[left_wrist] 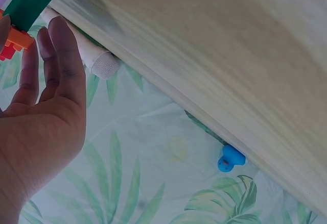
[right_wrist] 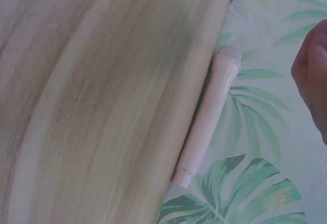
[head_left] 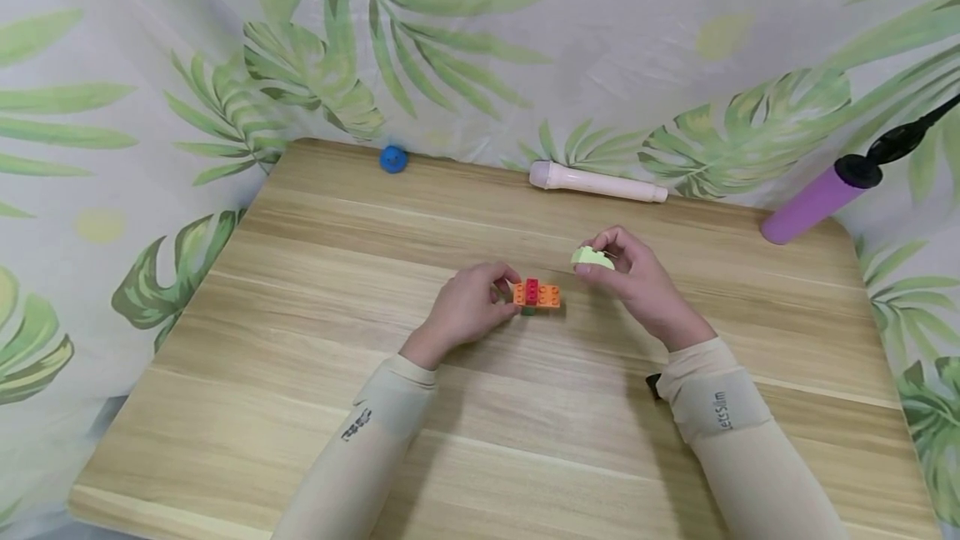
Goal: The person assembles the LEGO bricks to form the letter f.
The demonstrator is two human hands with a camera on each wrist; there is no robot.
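A small stack of toy bricks stands on the table: an orange brick (head_left: 551, 297), a red brick (head_left: 532, 291) on top of it and a dark green brick (left_wrist: 29, 4) underneath. At its left end, my left hand (head_left: 472, 302) pinches the orange brick between thumb and fingers. My right hand (head_left: 637, 277) holds a pale green brick (head_left: 591, 257) with a curved side, to the right of the stack and apart from it. Only part of the right hand (right_wrist: 312, 76) shows in the right wrist view, and its brick is out of that frame.
Along the back edge of the wooden table (head_left: 300, 315) lie a blue toy (head_left: 393, 159) and a pale pink microphone (head_left: 600, 182). A purple cylinder with a black top (head_left: 813, 202) stands at the back right. Some small black thing (head_left: 653, 386) is partly hidden by the right sleeve.
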